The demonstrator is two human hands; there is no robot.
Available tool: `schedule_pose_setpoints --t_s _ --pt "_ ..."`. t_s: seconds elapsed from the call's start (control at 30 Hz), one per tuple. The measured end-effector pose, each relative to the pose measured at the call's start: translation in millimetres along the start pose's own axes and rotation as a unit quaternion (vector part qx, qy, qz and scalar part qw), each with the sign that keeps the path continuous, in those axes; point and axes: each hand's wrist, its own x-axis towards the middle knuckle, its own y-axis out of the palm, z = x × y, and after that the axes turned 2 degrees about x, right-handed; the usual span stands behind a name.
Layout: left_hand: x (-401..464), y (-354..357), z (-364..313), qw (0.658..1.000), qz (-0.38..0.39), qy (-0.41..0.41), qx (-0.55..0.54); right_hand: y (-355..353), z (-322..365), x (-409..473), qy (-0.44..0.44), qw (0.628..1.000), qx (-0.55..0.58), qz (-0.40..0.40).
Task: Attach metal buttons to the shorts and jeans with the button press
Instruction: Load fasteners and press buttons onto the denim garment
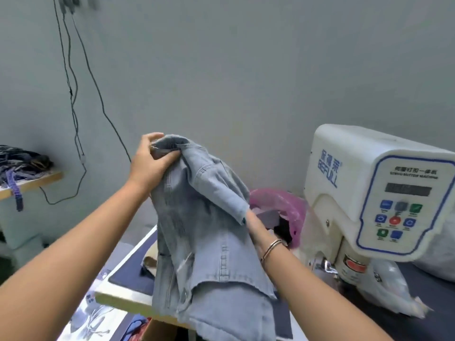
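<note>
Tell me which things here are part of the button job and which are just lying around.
Part of the job: light denim garment, held up by left hand and right hand; white button press.

Lying about: pink plastic bag, dark clothes on the shelf, hanging cables.

My arms are bare, no sleeves showing. On my right wrist, right of frame centre, I wear thin metallic bangles [272, 247], rose-gold toned.

The white button press [376, 193] carries the blue brand name "BEFULL" on its side beneath three Chinese characters too blurred to read, and its front control panel [406, 207] bears a heading of Chinese characters over small English lettering, likewise illegible.
</note>
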Motion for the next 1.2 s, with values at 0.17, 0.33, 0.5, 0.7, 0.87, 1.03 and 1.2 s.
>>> schedule_pose_setpoints --t_s 0.17,0.33,0.5,0.7,0.87,1.03,1.2 --pt "-35 18 104 0.921 0.216 -0.289 0.146 5 -61 38 0.031 0.967 -0.246 -0.050" --pt "-81 25 160 0.931 0.238 -0.250 0.122 1 -78 50 -0.038 0.893 -0.447 -0.022" --pt "-85 40 159 0.954 0.105 -0.275 0.057 5 -70 42 -0.179 0.816 -0.543 -0.082" --pt "-60 46 121 0.961 -0.057 -0.209 0.174 20 -89 13 -0.241 0.741 -0.617 0.115" --pt "-101 96 72 0.956 0.218 0.054 0.189 19 -114 -20 -0.234 0.670 -0.687 0.156" --pt "-156 128 93 0.826 0.419 0.047 0.373 -30 -110 -77 -0.236 0.804 -0.514 0.183" --pt "-169 152 76 0.778 0.375 0.175 0.473 -144 -102 -145 -0.167 0.906 -0.386 0.047"
